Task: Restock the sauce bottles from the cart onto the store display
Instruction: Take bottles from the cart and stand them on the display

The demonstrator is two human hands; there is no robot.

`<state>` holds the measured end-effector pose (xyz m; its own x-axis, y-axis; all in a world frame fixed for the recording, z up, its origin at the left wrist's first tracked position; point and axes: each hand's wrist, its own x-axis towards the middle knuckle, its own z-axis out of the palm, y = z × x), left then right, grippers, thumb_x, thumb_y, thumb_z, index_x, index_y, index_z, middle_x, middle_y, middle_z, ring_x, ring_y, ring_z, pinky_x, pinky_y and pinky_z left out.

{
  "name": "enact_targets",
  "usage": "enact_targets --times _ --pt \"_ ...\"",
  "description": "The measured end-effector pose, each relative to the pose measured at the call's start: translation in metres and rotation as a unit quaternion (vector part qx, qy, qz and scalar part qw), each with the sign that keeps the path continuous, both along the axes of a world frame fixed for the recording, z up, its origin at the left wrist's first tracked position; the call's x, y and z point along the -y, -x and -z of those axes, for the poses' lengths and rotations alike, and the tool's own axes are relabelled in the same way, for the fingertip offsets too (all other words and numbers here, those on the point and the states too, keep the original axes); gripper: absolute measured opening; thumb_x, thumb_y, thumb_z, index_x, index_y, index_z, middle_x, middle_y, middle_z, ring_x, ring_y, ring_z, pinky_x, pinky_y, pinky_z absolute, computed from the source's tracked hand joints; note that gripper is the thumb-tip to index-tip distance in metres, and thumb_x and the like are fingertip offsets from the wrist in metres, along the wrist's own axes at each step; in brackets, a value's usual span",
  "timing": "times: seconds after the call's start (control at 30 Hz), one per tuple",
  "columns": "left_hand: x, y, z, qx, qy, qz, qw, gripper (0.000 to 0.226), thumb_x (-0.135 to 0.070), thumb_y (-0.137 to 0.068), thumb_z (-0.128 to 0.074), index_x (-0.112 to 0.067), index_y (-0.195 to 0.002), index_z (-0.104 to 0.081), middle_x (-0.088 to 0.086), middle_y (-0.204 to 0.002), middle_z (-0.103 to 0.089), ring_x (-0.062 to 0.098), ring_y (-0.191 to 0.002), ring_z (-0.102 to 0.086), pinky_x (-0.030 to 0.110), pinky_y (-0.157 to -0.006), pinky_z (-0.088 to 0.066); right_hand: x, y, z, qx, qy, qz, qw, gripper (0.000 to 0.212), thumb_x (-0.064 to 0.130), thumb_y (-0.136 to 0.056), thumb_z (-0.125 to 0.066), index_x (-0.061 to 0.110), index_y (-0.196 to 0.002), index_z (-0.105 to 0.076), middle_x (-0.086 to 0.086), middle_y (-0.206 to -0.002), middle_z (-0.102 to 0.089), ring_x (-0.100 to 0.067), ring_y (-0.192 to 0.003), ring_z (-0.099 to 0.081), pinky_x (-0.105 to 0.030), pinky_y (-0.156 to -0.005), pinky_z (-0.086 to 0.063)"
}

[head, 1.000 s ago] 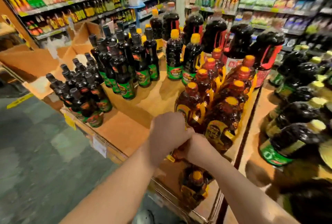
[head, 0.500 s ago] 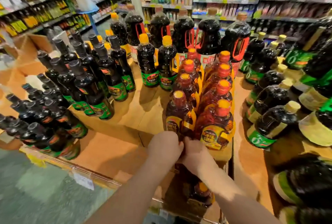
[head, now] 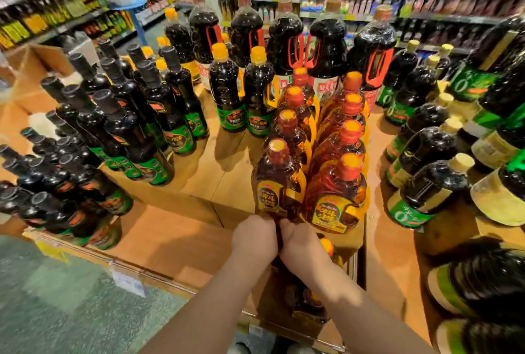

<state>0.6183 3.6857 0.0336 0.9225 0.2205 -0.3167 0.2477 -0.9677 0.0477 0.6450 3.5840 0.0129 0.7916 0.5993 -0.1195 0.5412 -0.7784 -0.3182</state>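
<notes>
A: Both hands are seen shifted slightly up the frame since half a second ago, as are the amber rows; the wrists are kept pressed together as before.

B: Grip noted? The left hand (head: 253, 237) and right hand (head: 301, 242) are curled at the base of the front-left amber sauce bottle (head: 277, 183). Whether the fingers actually close on it cannot be told; the fingertips are hidden.

A: Orientation: the bottle is stood upright, long axis vertical, its orange cap (head: 277, 149) pointed up and tilted slightly toward the camera by the lens. It is placed at the front edge of the upper step of the wooden display (head: 199, 171), touching its neighbour (head: 338, 191).

B: Materials: clear plastic, glossy, amber liquid, yellow moulded handle, dark label with yellow border. Tall dark bottles with black caps (head: 136, 132) are ranked to the left; squat dark bottles with cream caps (head: 426, 188) are leaned at the right.
</notes>
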Motion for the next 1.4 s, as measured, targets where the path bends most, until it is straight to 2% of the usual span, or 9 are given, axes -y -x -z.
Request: enact_targets --times 0.13,0.3,0.4,0.5,0.67,0.8,1.0,1.2,1.4 --pt "0.000 0.001 -0.002 -0.022 0.023 -0.035 0.999 0.015 -0.013 -0.092 -0.051 -0.011 -0.097 -0.065 0.008 -0.102 -0.062 0.025 -0.093 -0.061 0.031 -0.074 -0.048 -0.001 0.002 -0.012 -0.035 0.038 0.043 0.998 0.018 0.007 -0.089 -0.052 0.015 -0.106 -0.054 -0.008 -0.102 -0.063 -0.025 -0.088 -0.062 -0.032 -0.072 -0.052" --pt "0.000 0.014 -0.015 0.016 0.045 -0.106 0.993 0.014 -0.018 -0.095 -0.050 -0.013 -0.085 -0.057 0.008 -0.097 -0.063 0.028 -0.093 -0.063 0.031 -0.067 -0.042 0.007 0.010 -0.029 0.001 -0.001 0.012 1.000 0.016 0.014 -0.090 -0.052 0.017 -0.106 -0.056 -0.001 -0.103 -0.060 -0.022 -0.091 -0.061 -0.031 -0.071 -0.050" --pt "-0.004 0.025 -0.024 0.006 0.050 -0.126 0.991 0.021 -0.026 -0.095 -0.050 -0.009 -0.087 -0.059 0.009 -0.090 -0.064 0.030 -0.087 -0.064 0.032 -0.060 -0.043 0.007 0.021 -0.039 0.002 -0.034 -0.041 0.999 0.012 0.024 -0.092 -0.049 0.021 -0.103 -0.053 0.002 -0.100 -0.060 -0.020 -0.089 -0.061 -0.033 -0.072 -0.053" --pt "-0.003 0.047 -0.037 0.002 0.068 -0.200 0.977 0.013 -0.014 -0.089 -0.050 -0.008 -0.081 -0.058 0.008 -0.077 -0.058 0.027 -0.071 -0.059 0.032 -0.053 -0.041 0.003 0.031 -0.046 -0.001 -0.039 -0.121 0.992 0.016 0.032 -0.094 -0.047 0.020 -0.104 -0.051 0.002 -0.099 -0.060 -0.020 -0.091 -0.061 -0.030 -0.073 -0.050" --pt "-0.007 0.118 -0.052 0.071 0.040 -0.325 0.942 0.015 -0.017 -0.084 -0.058 -0.006 -0.092 -0.062 0.016 -0.098 -0.066 0.035 -0.096 -0.064 0.036 -0.067 -0.047 -0.027 0.063 -0.054 -0.004 -0.021 -0.278 0.960 0.021 0.025 -0.092 -0.052 0.014 -0.110 -0.050 -0.003 -0.107 -0.058 -0.025 -0.101 -0.058 -0.031 -0.067 -0.037" --pt "-0.008 0.200 -0.052 0.073 0.033 -0.445 0.892 0.023 -0.020 -0.083 -0.057 -0.006 -0.100 -0.064 0.018 -0.101 -0.065 0.037 -0.098 -0.064 0.040 -0.078 -0.053 -0.052 0.127 -0.053 0.018 -0.007 -0.395 0.919 0.022 0.019 -0.088 -0.053 0.016 -0.110 -0.052 -0.005 -0.112 -0.059 -0.027 -0.107 -0.057 -0.035 -0.077 -0.043" --pt "0.005 0.319 -0.044 0.092 0.018 -0.555 0.827 0.021 -0.017 -0.082 -0.052 -0.003 -0.090 -0.066 0.020 -0.093 -0.068 0.039 -0.094 -0.065 0.042 -0.077 -0.053 -0.068 0.234 -0.049 -0.010 -0.033 -0.539 0.842 0.018 0.007 -0.083 -0.050 0.013 -0.100 -0.053 -0.008 -0.106 -0.060 -0.028 -0.101 -0.058 -0.032 -0.069 -0.038" --pt "0.051 0.452 -0.030 0.086 0.029 -0.691 0.717 0.026 -0.023 -0.083 -0.056 -0.006 -0.097 -0.068 0.017 -0.096 -0.069 0.035 -0.096 -0.066 0.039 -0.077 -0.053 -0.064 0.353 -0.033 -0.049 -0.040 -0.657 0.751 0.006 0.014 -0.076 -0.050 0.015 -0.081 -0.054 -0.010 -0.090 -0.062 -0.033 -0.091 -0.058 -0.035 -0.068 -0.039" --pt "0.120 0.583 -0.009 0.072 0.015 -0.805 0.589 0.027 -0.026 -0.084 -0.058 -0.007 -0.099 -0.069 0.020 -0.095 -0.069 0.036 -0.096 -0.066 0.038 -0.076 -0.053 -0.032 0.483 -0.002 -0.083 0.003 -0.755 0.650 0.024 0.023 -0.082 -0.059 0.021 -0.104 -0.065 -0.005 -0.102 -0.066 -0.025 -0.105 -0.059 -0.035 -0.087 -0.048"
